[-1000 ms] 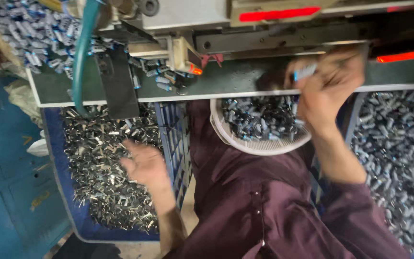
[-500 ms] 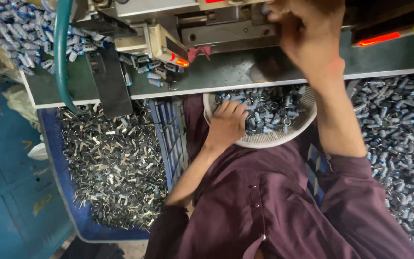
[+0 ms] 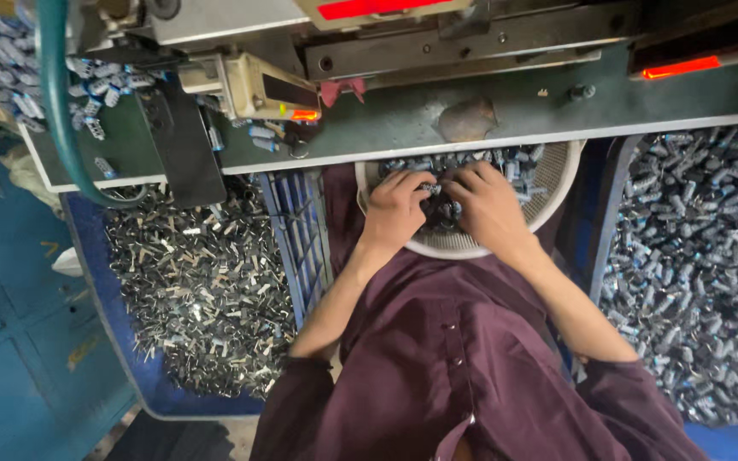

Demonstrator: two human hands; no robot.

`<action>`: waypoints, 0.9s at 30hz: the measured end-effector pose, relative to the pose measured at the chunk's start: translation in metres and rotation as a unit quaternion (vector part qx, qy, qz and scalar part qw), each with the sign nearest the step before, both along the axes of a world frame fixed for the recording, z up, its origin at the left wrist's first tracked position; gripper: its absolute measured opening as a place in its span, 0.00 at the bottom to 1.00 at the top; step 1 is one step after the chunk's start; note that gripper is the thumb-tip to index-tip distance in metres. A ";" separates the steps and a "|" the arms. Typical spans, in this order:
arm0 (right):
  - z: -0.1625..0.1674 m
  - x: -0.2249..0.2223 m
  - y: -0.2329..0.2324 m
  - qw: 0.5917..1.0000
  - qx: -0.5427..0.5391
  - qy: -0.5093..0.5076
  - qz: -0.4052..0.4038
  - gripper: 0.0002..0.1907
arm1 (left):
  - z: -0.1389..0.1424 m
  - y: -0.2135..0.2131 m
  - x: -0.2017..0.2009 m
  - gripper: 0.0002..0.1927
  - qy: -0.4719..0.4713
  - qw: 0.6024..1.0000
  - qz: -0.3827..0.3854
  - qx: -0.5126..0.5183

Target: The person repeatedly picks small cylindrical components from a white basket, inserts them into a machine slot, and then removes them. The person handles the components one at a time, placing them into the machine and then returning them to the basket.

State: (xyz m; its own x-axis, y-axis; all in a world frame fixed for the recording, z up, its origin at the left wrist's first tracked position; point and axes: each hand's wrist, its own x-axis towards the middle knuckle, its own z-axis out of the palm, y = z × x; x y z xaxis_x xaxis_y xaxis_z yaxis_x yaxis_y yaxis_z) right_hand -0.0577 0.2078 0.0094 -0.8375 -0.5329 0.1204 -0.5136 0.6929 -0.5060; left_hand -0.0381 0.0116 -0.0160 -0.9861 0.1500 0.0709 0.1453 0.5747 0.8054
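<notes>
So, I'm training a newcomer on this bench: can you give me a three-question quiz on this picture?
1. True or false: both hands are in the round white basket.
2. Which crate holds the flat silvery metal pieces? A the person's left, B the person's right.
3. What colour is the hose at the machine?

Key: 1 true, the left hand and right hand rest among its small blue-grey cylinders. 2 A. 3 green.

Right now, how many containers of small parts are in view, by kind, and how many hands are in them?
White round basket, on the lap, with the left hand and right hand in it: 1
Blue crate of silvery metal clips: 1
Bin of blue-grey cylinders at the right: 1
Total containers: 3
Hands in them: 2, both in the basket
</notes>
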 end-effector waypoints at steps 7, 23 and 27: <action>-0.026 0.002 -0.007 0.996 0.085 0.001 -0.014 0.20 | 0.028 -0.013 0.000 0.19 0.042 0.998 0.024 -0.034; 0.002 0.018 0.001 0.996 -0.054 -0.052 -0.037 0.05 | 0.027 0.002 0.009 0.17 0.058 0.996 -0.028 0.056; 0.007 0.023 -0.003 0.960 -0.239 -0.058 -0.132 0.10 | 0.038 0.009 0.004 0.19 0.028 0.982 -0.008 0.185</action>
State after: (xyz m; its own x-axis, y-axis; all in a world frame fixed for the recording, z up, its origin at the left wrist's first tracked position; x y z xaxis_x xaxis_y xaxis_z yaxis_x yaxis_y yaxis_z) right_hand -0.0351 0.2045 0.0164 -0.9583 -0.2081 0.1956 -0.2730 0.4658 -0.8417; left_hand -0.0336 0.0205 0.0215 -0.9770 0.1188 0.1772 0.2016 0.2418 0.9491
